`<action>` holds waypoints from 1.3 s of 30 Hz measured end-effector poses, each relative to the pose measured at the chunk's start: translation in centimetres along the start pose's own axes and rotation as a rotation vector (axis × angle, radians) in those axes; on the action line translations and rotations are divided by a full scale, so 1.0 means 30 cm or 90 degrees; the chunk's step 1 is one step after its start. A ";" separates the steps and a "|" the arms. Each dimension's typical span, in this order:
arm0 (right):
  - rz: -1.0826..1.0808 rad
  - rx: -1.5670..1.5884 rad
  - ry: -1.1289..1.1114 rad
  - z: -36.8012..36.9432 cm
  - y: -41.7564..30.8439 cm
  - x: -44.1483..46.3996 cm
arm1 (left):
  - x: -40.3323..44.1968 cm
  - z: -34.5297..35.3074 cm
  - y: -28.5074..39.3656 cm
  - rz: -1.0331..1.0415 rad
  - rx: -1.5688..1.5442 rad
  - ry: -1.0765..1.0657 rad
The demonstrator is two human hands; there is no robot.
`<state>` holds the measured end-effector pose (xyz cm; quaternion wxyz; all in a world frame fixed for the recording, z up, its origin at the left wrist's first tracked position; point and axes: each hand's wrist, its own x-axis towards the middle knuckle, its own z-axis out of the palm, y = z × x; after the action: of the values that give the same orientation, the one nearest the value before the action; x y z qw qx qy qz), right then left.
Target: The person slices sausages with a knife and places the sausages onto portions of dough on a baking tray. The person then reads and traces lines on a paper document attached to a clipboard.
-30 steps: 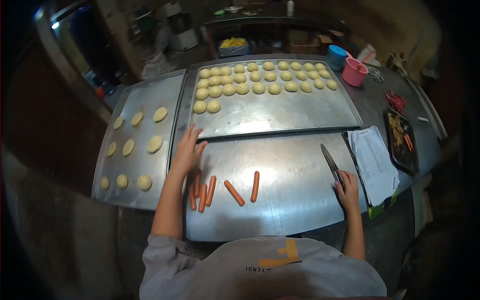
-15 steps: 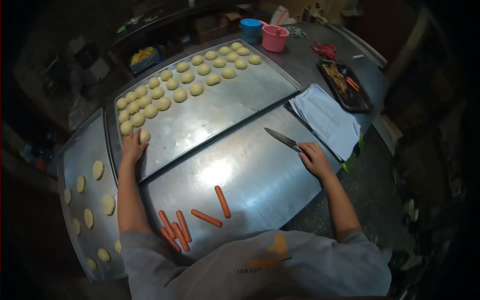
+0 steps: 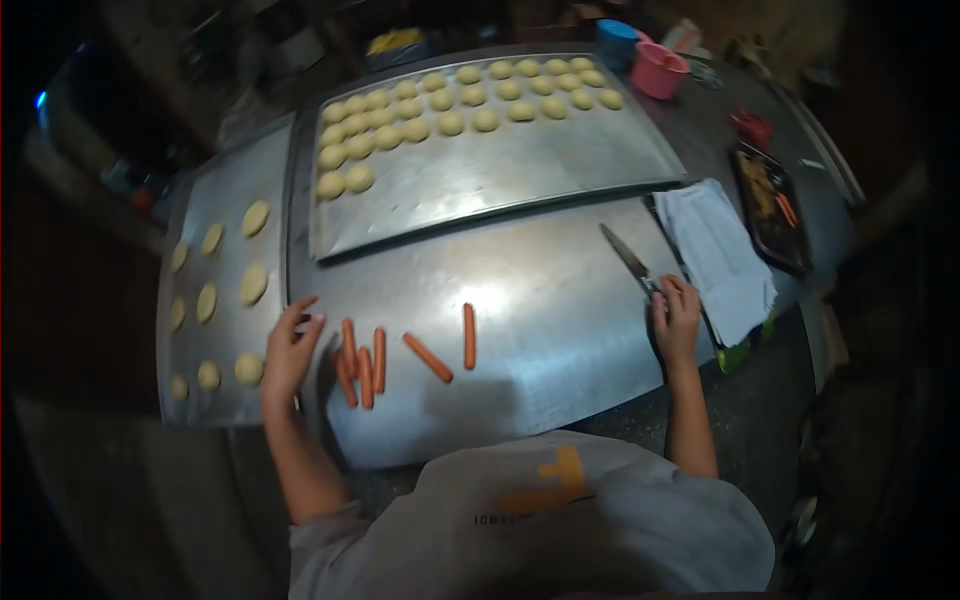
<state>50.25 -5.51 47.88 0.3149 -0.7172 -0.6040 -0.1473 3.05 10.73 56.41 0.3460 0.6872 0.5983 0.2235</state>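
Note:
My left hand [image 3: 292,345] hovers between the left tray and a group of orange-red sausages [image 3: 379,360]. Its fingers are apart and nothing is in them. At the right, my right hand [image 3: 678,305] has its fingers curled round the handle end of a knife [image 3: 627,252], whose blade points away to the upper left over the metal table [image 3: 540,270]. Two more sausages lie apart from the group, one slanted [image 3: 428,357] and one nearly straight [image 3: 469,337]. Rows of round dough balls [image 3: 450,123] stand on the large metal tray [image 3: 520,165] beyond.
Flattened dough rounds [image 3: 254,285] lie on the left tray [image 3: 235,175]. Papers [image 3: 715,255] rest beside my right hand. Farther right is a dark tray [image 3: 785,245] with food. A blue container [image 3: 615,45] and a pink pot [image 3: 658,72] stand at the back.
My left hand has left the dough balls on the large tray and come back toward the sausages. My right hand stays at the knife handle. The whole view has shifted.

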 end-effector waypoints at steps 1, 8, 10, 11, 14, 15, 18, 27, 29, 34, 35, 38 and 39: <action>0.032 0.065 0.018 0.016 -0.024 -0.006 | -0.068 0.030 -0.019 -0.065 0.005 0.041; 0.052 0.437 -0.366 0.150 -0.505 0.024 | -0.281 0.285 -0.052 0.011 0.162 0.285; 0.026 0.433 -0.419 0.167 -0.618 0.057 | -0.284 0.332 0.018 0.048 0.136 0.307; -0.013 0.366 -0.433 0.174 -0.661 0.064 | -0.286 0.350 0.047 0.030 0.009 0.225; -0.030 0.343 -0.445 0.209 -0.670 0.076 | -0.296 0.400 0.105 0.080 -0.153 0.115; -0.003 0.387 -0.451 0.231 -0.654 0.073 | -0.300 0.415 0.108 0.080 -0.154 0.118; 0.046 0.467 -0.467 0.244 -0.616 0.076 | -0.302 0.457 0.118 -0.062 -0.595 -0.022; 0.517 1.133 -0.660 0.073 -0.732 0.022 | -0.285 0.432 0.074 -0.131 -0.809 -0.110; 0.461 1.069 -0.664 0.077 -0.755 -0.017 | -0.310 0.409 0.048 -0.080 -0.763 -0.077; 0.204 0.858 -0.629 0.060 -0.840 -0.106 | -0.479 0.348 0.017 -0.029 -0.616 -0.024; 0.129 0.820 -0.619 0.042 -0.853 -0.129 | -0.529 0.352 0.004 -0.024 -0.618 0.008; -0.047 0.760 -0.588 0.039 -0.930 -0.119 | -0.576 0.318 -0.015 0.000 -0.611 0.096; -0.011 0.801 -0.602 0.034 -0.962 -0.138 | -0.603 0.303 -0.019 0.001 -0.662 0.127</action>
<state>21.44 -5.97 52.56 0.3701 -0.3861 -0.6495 0.5405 5.91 -8.81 51.91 0.5823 0.4011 0.4379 0.5552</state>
